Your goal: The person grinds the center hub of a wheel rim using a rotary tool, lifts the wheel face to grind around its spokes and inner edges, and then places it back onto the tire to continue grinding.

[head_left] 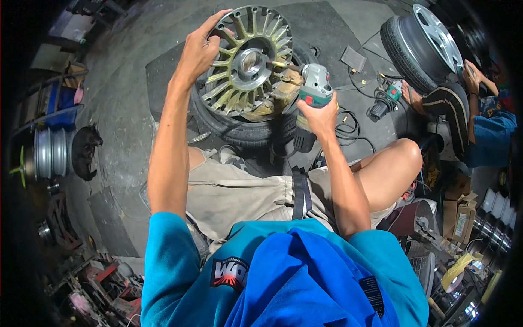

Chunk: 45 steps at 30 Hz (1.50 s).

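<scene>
Nearest: teal short-sleeved shirt (180, 261) with a bright blue cloth (294, 283) bunched over its front; beyond it, beige fabric shorts (234, 191), dark smudges on the cloth, wearer seated with knees spread.

Right hand (321, 115): grip clamped on a grey-and-green power tool with a red switch area and a dark lower end (317, 82), held just right of the wheel. A slender pale-yellow bit (279, 64) points left from its head to the spokes near the hub; actual contact cannot be told.

Left hand (200, 52): grip clamped on the upper left edge of a round, many-spoked metal wheel, silver with yellowish-green tinted spokes (253, 79). Wheel stands tilted, face toward the wearer, above a black rubber tyre (234, 132) lying flat on the grey floor (131, 98). A yellow-brown wrapped bundle (287, 91) sits on the tyre, partly behind the wheel.

Right of the tyre: coiled black cable (348, 129) and a second grey-and-green power tool (384, 101) on the floor; farther out, a flat grey square piece (354, 59).

Far right: a co-worker in black striped trousers (449, 106), hand (472, 77) at the edge of a silver wheel with spokes (440, 38), beside a black treaded tyre (400, 52).
</scene>
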Each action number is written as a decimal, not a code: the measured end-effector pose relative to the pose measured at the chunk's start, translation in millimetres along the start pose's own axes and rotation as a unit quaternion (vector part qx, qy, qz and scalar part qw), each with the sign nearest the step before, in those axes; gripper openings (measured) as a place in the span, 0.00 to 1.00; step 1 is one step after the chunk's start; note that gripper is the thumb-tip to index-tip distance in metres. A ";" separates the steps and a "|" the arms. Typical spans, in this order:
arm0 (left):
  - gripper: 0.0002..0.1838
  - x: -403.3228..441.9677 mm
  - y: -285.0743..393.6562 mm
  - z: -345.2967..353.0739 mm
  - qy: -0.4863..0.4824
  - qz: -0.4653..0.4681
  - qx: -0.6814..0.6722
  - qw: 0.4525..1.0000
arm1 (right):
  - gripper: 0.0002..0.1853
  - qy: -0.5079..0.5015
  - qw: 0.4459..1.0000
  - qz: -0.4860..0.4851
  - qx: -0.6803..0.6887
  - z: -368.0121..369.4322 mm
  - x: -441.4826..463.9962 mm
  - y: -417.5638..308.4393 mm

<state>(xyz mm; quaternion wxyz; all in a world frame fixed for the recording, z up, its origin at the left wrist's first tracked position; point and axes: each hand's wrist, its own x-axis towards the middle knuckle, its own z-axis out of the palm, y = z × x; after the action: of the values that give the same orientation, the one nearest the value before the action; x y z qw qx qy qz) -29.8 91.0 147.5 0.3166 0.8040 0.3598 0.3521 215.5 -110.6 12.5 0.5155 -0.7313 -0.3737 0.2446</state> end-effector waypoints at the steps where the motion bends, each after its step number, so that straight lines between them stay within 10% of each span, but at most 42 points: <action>1: 0.37 0.4 0.6 0.7 0.000 0.000 0.000 1.000 | 0.40 0.013 1.000 -0.012 0.001 0.0 3.4 -3.5; 32: 0.37 -0.9 2.1 2.6 0.003 -0.002 0.024 1.000 | 0.48 -0.036 0.993 0.091 0.071 4.0 -52.0 14.8; 39: 0.38 -3.0 7.9 3.3 0.008 -0.024 0.029 0.999 | 0.44 -0.128 0.961 0.165 0.179 24.9 -76.5 21.8; 45: 0.38 -6.9 8.4 2.4 0.012 -0.015 0.026 0.999 | 0.34 -0.019 0.990 0.111 0.080 17.9 -64.4 20.5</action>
<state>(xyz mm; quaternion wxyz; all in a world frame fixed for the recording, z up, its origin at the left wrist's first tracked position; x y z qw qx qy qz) -28.3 80.4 150.2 0.2967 0.8022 0.3849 0.3469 169.5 -155.7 -14.7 0.5353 -0.7196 -0.2792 0.3429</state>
